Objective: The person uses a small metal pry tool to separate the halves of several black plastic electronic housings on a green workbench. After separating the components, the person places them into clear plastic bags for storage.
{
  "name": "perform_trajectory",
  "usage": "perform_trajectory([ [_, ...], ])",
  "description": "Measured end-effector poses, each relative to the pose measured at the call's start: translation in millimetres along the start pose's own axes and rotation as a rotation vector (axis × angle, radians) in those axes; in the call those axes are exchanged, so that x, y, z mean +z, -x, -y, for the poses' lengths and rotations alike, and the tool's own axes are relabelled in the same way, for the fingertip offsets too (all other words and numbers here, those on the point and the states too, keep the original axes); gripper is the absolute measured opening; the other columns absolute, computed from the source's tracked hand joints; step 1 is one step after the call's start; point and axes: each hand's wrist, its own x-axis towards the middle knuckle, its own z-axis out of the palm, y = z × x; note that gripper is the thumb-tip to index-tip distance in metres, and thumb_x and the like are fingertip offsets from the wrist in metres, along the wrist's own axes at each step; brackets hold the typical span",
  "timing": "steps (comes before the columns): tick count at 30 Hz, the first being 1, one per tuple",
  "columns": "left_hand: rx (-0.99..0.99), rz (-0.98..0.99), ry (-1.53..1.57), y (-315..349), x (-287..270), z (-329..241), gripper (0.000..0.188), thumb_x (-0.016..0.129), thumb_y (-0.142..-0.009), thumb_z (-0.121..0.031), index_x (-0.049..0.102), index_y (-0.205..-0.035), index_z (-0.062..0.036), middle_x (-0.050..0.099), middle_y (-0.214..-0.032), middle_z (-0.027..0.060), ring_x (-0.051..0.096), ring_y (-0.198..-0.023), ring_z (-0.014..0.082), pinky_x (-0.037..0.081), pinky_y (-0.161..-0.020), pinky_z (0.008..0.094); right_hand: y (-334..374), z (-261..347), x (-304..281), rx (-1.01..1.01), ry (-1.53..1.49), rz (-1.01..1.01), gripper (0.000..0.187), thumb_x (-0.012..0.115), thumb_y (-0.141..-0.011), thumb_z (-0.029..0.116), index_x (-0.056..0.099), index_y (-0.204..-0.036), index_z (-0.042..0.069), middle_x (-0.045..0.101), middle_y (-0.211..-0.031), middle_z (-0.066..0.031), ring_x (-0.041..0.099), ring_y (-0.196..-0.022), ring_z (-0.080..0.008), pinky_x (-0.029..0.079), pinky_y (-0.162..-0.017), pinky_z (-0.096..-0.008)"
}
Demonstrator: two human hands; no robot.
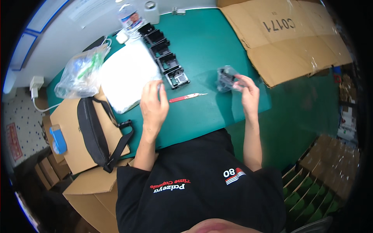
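My right hand (pixel 249 93) pinches a small clear plastic bag (pixel 226 77) above the right part of the green tabletop. Something dark is inside the bag, its kind blurred by the plastic. My left hand (pixel 154 106) is at the right edge of a white plastic package (pixel 126 73), fingers a little apart and nothing visible in them. Just beyond its fingertips, a row of several black plastic housings (pixel 168 62) runs away from me. Between my hands lies a slim pointed tool with a red handle (pixel 179 99), its tip toward the right.
A large cardboard sheet (pixel 287 39) covers the far right corner. Far left stand a water bottle (pixel 130 17) and a clear bag of bits (pixel 83 72). A black waist bag (pixel 93 130) rests on cardboard at the left, near a blue tape dispenser (pixel 58 139).
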Motion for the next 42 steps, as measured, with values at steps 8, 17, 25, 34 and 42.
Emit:
perform_trajectory([
  [8, -0.026, 0.04, -0.547, -27, -5, 74, 0.019, 0.062, -0.097, -0.011, 0.067, -0.105, 0.0045, 0.066, -0.096, 0.0279, 0.065, -0.092, 0.0427, 0.051, -0.089, 0.0534, -21, 2, -1, -0.172, 0.503, -0.268, 0.039, 0.057, -0.094, 0.004, 0.063, -0.133, 0.0, 0.061, -0.135, -0.0197, 0.056, -0.129, -0.0379, 0.044, -0.109, -0.046],
  [17, 0.103, -0.09, -0.426, -19, -13, 96, 0.011, 0.061, -0.093, -0.005, 0.066, -0.098, 0.0039, 0.07, -0.098, 0.023, 0.068, -0.09, 0.0412, 0.055, -0.084, 0.0462, 19, 60, 80, -0.683, 0.392, -0.242, 0.029, 0.067, -0.082, 0.0, 0.067, -0.111, -0.001, 0.062, -0.121, -0.0175, 0.059, -0.116, -0.0348, 0.049, -0.102, -0.0449],
  [25, -0.162, 0.146, 0.287, 28, -46, 32, 0.015, 0.064, -0.09, 0.01, 0.06, -0.103, 0.0026, 0.064, -0.096, 0.0102, 0.064, -0.084, 0.0146, 0.05, -0.068, 0.028, 37, 82, 152, -0.736, 0.142, 0.382, 0.079, 0.092, -0.068, 0.014, 0.057, -0.138, 0.002, 0.058, -0.133, -0.0204, 0.055, -0.127, -0.0399, 0.047, -0.107, -0.0479],
  [34, -0.592, 0.431, 0.937, 55, -71, 16, 0.048, 0.073, -0.091, 0.003, 0.051, -0.133, -0.0017, 0.063, -0.109, 0.0036, 0.06, -0.075, 0.0051, 0.048, -0.064, 0.019, 39, 62, 155, 0.239, -0.364, 0.86, 0.018, 0.069, -0.099, 0.013, 0.06, -0.11, 0.003, 0.058, -0.066, 0.0031, 0.053, -0.052, -0.0033, 0.05, -0.05, -0.0248],
  [42, -0.832, 0.233, 1.195, 93, -42, 30, 0.008, 0.069, -0.101, -0.012, 0.064, -0.099, -0.005, 0.066, -0.078, 0.0013, 0.057, -0.058, 0.0064, 0.044, -0.053, 0.021, 43, 41, 130, 0.306, -0.139, 0.558, 0.018, 0.071, -0.097, 0.007, 0.058, -0.108, 0.001, 0.06, -0.073, -0.0016, 0.054, -0.053, -0.0083, 0.045, -0.047, -0.0272],
])
